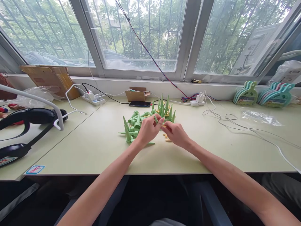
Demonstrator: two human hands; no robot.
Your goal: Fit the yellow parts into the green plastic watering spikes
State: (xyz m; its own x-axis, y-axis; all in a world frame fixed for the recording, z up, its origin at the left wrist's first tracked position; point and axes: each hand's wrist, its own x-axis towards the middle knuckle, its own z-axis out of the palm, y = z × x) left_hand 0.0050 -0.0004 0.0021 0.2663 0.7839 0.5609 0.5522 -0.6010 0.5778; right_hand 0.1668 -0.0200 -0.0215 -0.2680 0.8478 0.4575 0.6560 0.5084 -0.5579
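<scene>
Two-handed, pinches a green spike [155, 119] in the left hand [149, 128] and a yellow piece [164, 126] in the right hand [176, 133], above the table [94, 147]. Has loose green cones [129, 137] beside the left hand, upright cones [162, 105] beyond, a black phone [139, 104] farther out.

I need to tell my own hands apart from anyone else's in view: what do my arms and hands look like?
Left hand and right hand are bare: no gloves, rings or watch visible. Both forearms are slim and uncovered, with no sleeves or cables on them.
</scene>
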